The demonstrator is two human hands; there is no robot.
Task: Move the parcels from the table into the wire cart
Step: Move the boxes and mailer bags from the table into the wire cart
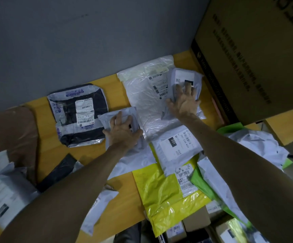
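Observation:
Several parcels lie on a yellow wooden table (42, 155). My left hand (123, 133) grips a small pale grey mailer (107, 118) beside a black and white parcel (80, 118). Farther right, my right hand (184, 102) holds another small grey mailer (184, 76) that has a white label and lies on a large white plastic bag (142, 95). Nearer me are a white parcel marked 231 (175, 146), a yellow bag (161, 190) and a green bag (202, 185). I cannot make out the wire cart clearly.
A big cardboard box (256, 58) stands on the table at the right, close to my right hand. A grey wall (72, 41) runs behind the table. Small cartons (196, 220) sit low at the bottom edge. More white parcels (5, 195) lie at the left.

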